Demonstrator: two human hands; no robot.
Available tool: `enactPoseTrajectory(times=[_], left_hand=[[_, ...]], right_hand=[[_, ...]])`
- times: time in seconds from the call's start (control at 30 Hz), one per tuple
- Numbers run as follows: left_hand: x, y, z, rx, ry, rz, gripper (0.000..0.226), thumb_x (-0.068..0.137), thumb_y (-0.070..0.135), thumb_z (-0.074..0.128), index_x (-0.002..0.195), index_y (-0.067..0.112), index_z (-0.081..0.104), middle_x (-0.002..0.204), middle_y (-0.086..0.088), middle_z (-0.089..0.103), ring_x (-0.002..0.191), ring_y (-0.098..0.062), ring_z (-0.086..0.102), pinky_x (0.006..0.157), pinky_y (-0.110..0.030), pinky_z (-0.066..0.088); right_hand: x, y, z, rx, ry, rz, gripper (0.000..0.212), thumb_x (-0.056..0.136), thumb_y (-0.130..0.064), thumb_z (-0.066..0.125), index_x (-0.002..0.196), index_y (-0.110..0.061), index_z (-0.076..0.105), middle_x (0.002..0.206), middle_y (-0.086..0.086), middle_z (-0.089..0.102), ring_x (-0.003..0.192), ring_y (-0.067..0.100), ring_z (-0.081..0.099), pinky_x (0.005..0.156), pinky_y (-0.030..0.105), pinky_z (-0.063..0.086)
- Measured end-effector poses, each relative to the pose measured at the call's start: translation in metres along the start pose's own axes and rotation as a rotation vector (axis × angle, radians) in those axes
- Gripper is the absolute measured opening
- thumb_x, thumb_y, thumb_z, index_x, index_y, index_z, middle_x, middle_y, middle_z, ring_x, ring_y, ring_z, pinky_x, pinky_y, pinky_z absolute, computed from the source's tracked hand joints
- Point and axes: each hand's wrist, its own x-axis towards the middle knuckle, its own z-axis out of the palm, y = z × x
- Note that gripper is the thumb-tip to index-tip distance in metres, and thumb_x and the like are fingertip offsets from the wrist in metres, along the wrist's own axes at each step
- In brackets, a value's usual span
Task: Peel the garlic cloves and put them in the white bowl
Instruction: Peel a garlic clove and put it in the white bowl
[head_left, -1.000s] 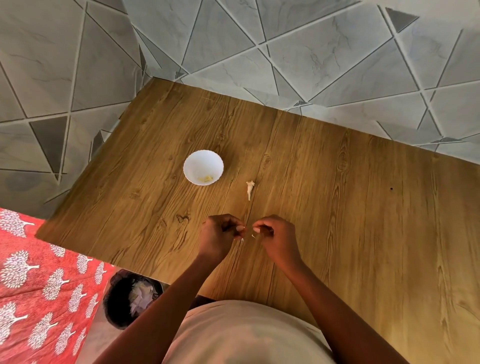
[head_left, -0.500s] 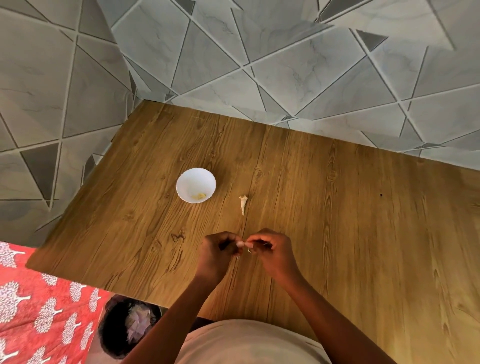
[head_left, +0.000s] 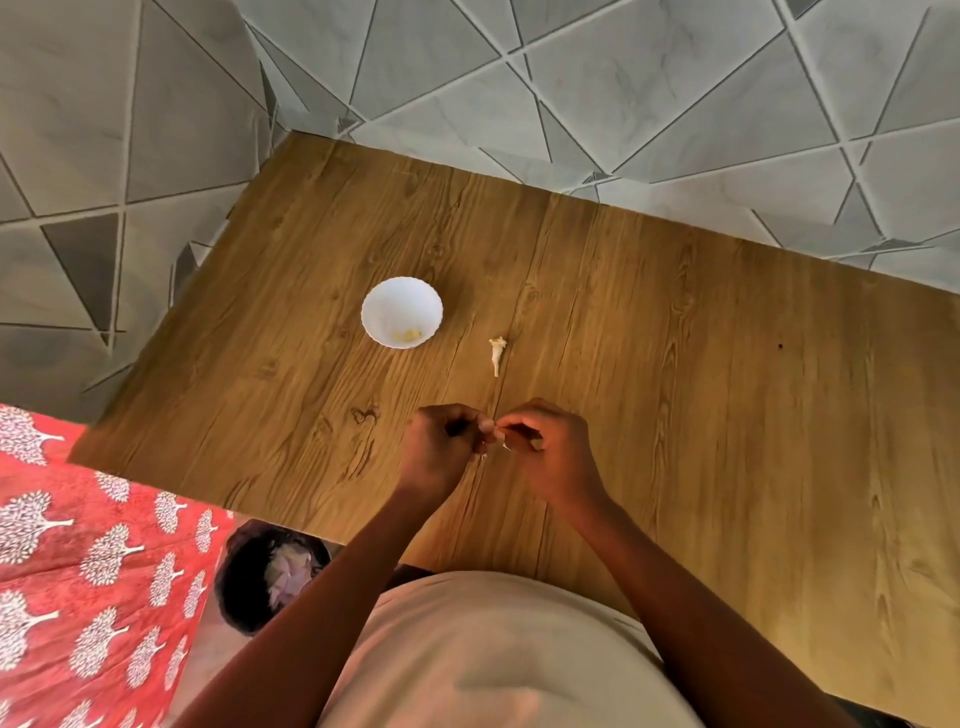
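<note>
**Garlic clove pinched between both hands above the table**

A small garlic clove is held at the lower middle of the frame, where the fingertips of both hands meet. It is mostly hidden by the fingers; only a pale sliver and a thin shred of skin hanging below it can be seen. The left hand is curled round the clove from the left side of the frame, and the right hand is pinched onto it from the right, its fingers bent inward. Both hands are kept above the wooden table, near its lower edge.

Just above the hands in the frame, a pale scrap of garlic stem is seen lying on the wood, apart from everything else. To its upper left, near the middle of the frame, a white bowl with a scalloped rim is set on the table; a few yellowish peeled pieces are seen inside it, at its lower right.

Grey tiles with triangular lines fill the top and upper left of the frame. At the lower left, a red cloth with white tree prints is seen, and beside it a dark bin with pale peel inside.
</note>
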Motion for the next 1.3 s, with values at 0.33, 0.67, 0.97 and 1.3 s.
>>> enactPoseTrajectory(times=[0.33,0.67,0.97,1.3], left_hand=[[-0.007,0.024,0.0,-0.188,-0.016,-0.207,0.022,0.093,-0.01,0.059,0.079,-0.002,0.075,0.063,-0.008,0.069,0.05,-0.009,0.056,0.049,-0.019,0.043],[-0.001,0.038,-0.009,-0.289,-0.101,-0.472,0.028,0.089,-0.016,0.047,0.073,-0.005,0.068,0.062,-0.015,0.058,0.048,-0.015,0.048,0.042,-0.023,0.036],[0.001,0.028,-0.02,-0.429,-0.243,-0.293,0.013,0.096,-0.003,0.063,0.098,-0.009,0.074,0.085,-0.02,0.074,0.072,-0.019,0.067,0.063,-0.023,0.054],[-0.004,0.037,-0.02,-0.106,-0.197,0.017,0.01,0.093,0.008,0.072,0.095,0.001,0.079,0.081,-0.01,0.077,0.069,-0.02,0.069,0.065,-0.027,0.057]], right_hand=[[-0.003,-0.008,-0.003,0.049,0.109,-0.066,0.015,0.083,0.01,0.073,0.088,-0.003,0.075,0.084,0.002,0.07,0.079,0.011,0.067,0.067,0.034,0.056],[-0.001,-0.011,-0.001,-0.016,0.132,-0.257,0.013,0.086,0.01,0.066,0.09,0.002,0.075,0.089,0.01,0.071,0.083,0.017,0.069,0.068,0.031,0.057],[-0.002,-0.014,-0.005,0.215,0.192,-0.011,0.012,0.087,0.008,0.071,0.091,-0.002,0.075,0.087,0.002,0.07,0.084,0.016,0.069,0.071,0.035,0.058],[-0.002,-0.011,-0.006,0.211,0.179,-0.001,0.008,0.088,0.004,0.072,0.093,-0.001,0.073,0.087,0.002,0.07,0.084,0.016,0.069,0.072,0.032,0.057]])
